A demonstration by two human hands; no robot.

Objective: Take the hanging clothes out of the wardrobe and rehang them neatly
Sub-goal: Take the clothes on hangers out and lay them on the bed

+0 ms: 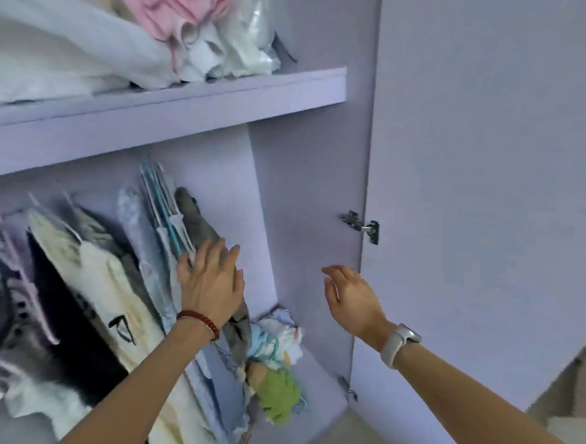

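Fingers of my left hand (pixel 211 282) lie flat, pressing the grey garment (pixel 202 225) at the right end of the hanging clothes (pixel 93 281); right hand (pixel 352 298) hovers loose, holding nothing, near the wardrobe side wall (pixel 306 189). Prob. still the taking-out step. Next: grip a hanger w/ one hand, lift it off.

The hanging clothes (pixel 93 281) blur at the left edge, their rail hidden behind the shelf (pixel 175 114).

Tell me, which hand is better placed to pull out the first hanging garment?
The left hand, probably: it already rests flat on the grey garment at the end of the row. The right hand hovers open in the bare gap, touching nothing.
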